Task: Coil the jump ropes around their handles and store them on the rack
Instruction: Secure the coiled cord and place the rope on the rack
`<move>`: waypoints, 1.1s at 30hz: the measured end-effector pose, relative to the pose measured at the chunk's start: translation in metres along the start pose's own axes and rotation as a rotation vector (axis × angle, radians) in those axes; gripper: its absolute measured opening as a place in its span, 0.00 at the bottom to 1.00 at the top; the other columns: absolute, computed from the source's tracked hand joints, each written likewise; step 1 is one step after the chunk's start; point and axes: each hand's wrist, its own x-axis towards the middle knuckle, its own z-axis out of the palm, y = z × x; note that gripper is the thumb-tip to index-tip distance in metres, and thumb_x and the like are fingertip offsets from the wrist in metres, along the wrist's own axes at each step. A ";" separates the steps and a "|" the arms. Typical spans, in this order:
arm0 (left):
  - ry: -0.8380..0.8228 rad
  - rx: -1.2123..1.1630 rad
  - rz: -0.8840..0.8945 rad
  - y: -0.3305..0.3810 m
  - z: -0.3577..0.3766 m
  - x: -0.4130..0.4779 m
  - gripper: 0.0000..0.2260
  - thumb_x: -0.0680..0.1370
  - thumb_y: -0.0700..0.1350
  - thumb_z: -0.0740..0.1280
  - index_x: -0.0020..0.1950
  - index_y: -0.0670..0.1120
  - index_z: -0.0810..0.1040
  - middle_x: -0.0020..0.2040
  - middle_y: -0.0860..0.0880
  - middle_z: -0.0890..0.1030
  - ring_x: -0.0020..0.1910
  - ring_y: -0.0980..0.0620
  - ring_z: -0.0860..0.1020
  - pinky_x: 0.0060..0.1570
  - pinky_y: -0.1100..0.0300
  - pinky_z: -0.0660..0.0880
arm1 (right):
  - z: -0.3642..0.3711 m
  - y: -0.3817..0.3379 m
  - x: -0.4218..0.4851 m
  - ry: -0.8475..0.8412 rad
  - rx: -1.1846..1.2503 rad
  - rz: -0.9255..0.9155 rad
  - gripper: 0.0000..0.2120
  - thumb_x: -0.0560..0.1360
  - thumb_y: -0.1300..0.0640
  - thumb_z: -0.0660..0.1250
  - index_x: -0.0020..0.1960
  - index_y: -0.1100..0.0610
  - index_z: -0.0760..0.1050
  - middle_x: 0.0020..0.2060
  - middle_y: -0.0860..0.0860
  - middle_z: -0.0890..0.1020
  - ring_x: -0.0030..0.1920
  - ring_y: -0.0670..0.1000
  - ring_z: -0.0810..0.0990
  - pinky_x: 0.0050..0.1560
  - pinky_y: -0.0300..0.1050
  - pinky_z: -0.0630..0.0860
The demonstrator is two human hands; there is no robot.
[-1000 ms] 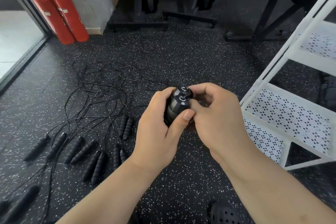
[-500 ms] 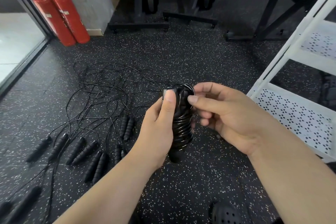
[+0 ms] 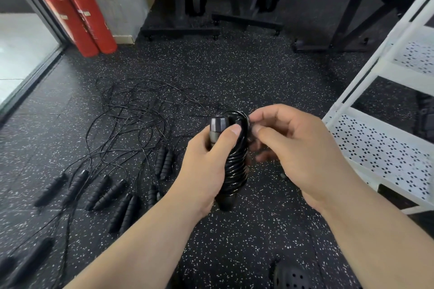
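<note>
My left hand (image 3: 204, 169) grips a coiled black jump rope (image 3: 234, 171), its cord wound round the two upright handles, thumb pressed near the silver-capped top. My right hand (image 3: 296, 148) pinches the last loop of cord at the top right of the bundle. Several loose jump ropes (image 3: 112, 185) lie on the floor to the left, handles side by side, thin black cords tangled behind them. The white rack (image 3: 380, 148) with perforated shelves stands at the right, close to my right hand.
Two red fire extinguishers (image 3: 77, 19) lean at the back left beside a glass door. Black exercise machine bases (image 3: 246, 21) stand along the back wall. A black perforated shoe (image 3: 291, 277) shows at the bottom edge. The floor is speckled black rubber.
The bundle has swung from end-on to upright, showing the wound cord. My right hand has slid off the handle tops to the right and now pinches the cord loop.
</note>
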 end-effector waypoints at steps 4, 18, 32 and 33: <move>0.040 0.134 0.094 -0.005 0.000 0.001 0.07 0.84 0.48 0.70 0.50 0.47 0.83 0.47 0.39 0.86 0.43 0.45 0.82 0.47 0.42 0.82 | 0.004 0.004 -0.001 0.015 -0.025 0.020 0.06 0.80 0.62 0.73 0.52 0.51 0.84 0.41 0.50 0.87 0.40 0.49 0.86 0.45 0.46 0.85; 0.046 0.208 0.049 -0.002 -0.003 0.006 0.11 0.83 0.50 0.70 0.46 0.43 0.79 0.40 0.38 0.82 0.37 0.49 0.77 0.40 0.50 0.75 | 0.005 0.011 0.004 0.004 0.018 0.059 0.09 0.81 0.66 0.70 0.52 0.55 0.84 0.40 0.54 0.87 0.36 0.52 0.87 0.38 0.48 0.83; -0.063 0.270 0.026 -0.003 -0.007 0.002 0.09 0.85 0.49 0.67 0.50 0.45 0.79 0.43 0.34 0.83 0.35 0.47 0.81 0.41 0.45 0.79 | -0.008 0.010 0.011 -0.084 -0.343 -0.046 0.10 0.77 0.62 0.77 0.51 0.48 0.83 0.45 0.44 0.88 0.45 0.45 0.88 0.50 0.47 0.85; -0.057 0.282 0.043 -0.004 -0.006 0.002 0.09 0.84 0.50 0.68 0.49 0.46 0.80 0.43 0.35 0.83 0.36 0.47 0.81 0.43 0.42 0.80 | -0.007 0.011 0.010 -0.049 -0.375 -0.051 0.11 0.76 0.61 0.78 0.50 0.47 0.83 0.44 0.42 0.88 0.44 0.43 0.88 0.50 0.46 0.85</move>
